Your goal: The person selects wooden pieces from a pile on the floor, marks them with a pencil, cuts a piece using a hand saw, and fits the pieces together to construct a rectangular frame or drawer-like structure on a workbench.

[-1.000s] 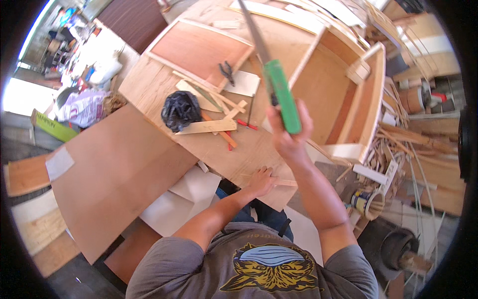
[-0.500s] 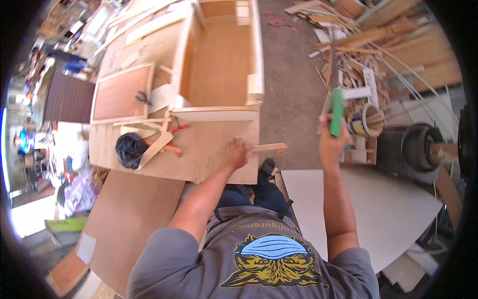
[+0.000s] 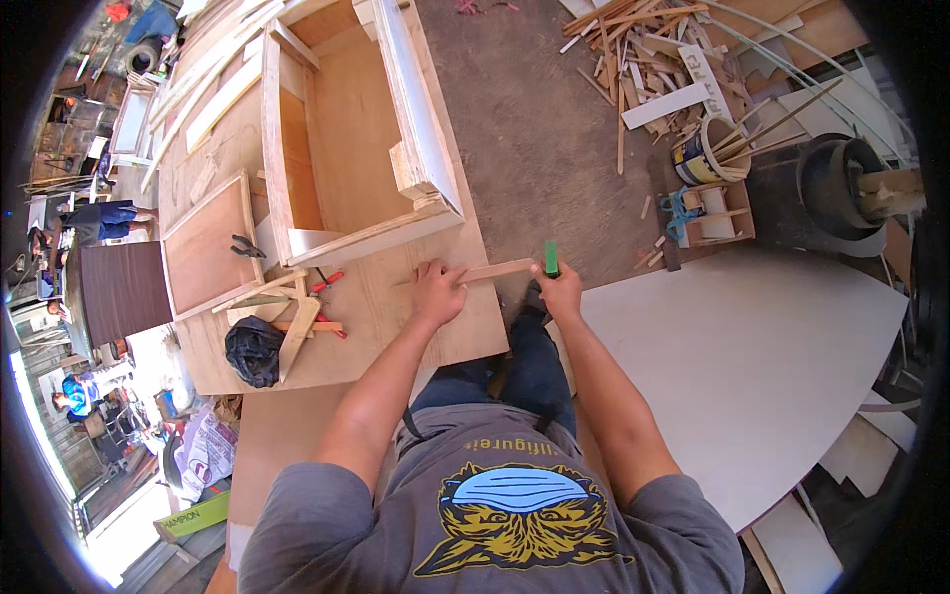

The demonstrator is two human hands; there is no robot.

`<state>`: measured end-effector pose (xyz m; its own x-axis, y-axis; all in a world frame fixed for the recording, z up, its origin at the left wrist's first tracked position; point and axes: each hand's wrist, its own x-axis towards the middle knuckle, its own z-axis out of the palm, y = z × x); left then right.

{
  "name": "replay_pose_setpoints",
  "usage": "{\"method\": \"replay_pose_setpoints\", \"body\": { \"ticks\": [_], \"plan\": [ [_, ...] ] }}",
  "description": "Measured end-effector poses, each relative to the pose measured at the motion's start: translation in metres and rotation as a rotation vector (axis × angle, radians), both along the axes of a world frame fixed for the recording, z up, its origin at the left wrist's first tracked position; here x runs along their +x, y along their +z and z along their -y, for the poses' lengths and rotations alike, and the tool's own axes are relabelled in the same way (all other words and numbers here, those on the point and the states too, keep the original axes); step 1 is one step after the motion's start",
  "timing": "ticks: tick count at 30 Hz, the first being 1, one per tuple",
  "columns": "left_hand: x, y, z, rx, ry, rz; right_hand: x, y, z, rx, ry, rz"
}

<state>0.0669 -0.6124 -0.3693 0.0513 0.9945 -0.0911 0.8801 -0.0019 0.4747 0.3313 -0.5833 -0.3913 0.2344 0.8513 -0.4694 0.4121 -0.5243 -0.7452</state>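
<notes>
My left hand [image 3: 438, 292] presses a thin wooden strip [image 3: 500, 269] down on the plywood tabletop [image 3: 396, 351]. The strip sticks out past the table's right edge. My right hand [image 3: 561, 290], closed around the green handle [image 3: 551, 257] of a handsaw, is at the strip's overhanging end. The saw's blade cannot be made out now. Farther up the table lies an open wooden cabinet frame [image 3: 356, 129] with a plywood back.
Left on the table are a black plastic bag [image 3: 254, 350], pliers [image 3: 247, 247], wood offcuts [image 3: 300, 327] and a framed panel [image 3: 213, 243]. Right are a white board [image 3: 732, 366], a bucket of sticks [image 3: 708, 156], a small box with blue-handled scissors [image 3: 679, 212] and a scrap pile [image 3: 643, 59].
My right hand has brought the saw in from the far right, down to the strip's end. My left hand still holds the strip. The view has turned, shifting the cabinet leftward.
</notes>
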Motion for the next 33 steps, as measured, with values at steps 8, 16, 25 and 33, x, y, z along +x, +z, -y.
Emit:
{"method": "replay_pose_setpoints", "body": {
  "ticks": [8, 16, 25, 33],
  "plan": [
    [0.005, -0.025, -0.004, 0.070, 0.240, 0.046, -0.023, -0.002, -0.008, -0.038, -0.073, -0.076],
    [0.041, -0.040, -0.033, -0.063, 0.712, -0.189, -0.017, -0.016, -0.005, 0.015, -0.073, -0.082],
    [0.063, -0.074, -0.060, 0.021, 0.972, -0.274, -0.002, -0.024, -0.015, 0.075, 0.022, 0.033],
    [0.081, -0.074, -0.071, 0.011, 1.042, -0.345, -0.003, -0.009, -0.018, -0.054, -0.011, -0.016]
  ]
}}
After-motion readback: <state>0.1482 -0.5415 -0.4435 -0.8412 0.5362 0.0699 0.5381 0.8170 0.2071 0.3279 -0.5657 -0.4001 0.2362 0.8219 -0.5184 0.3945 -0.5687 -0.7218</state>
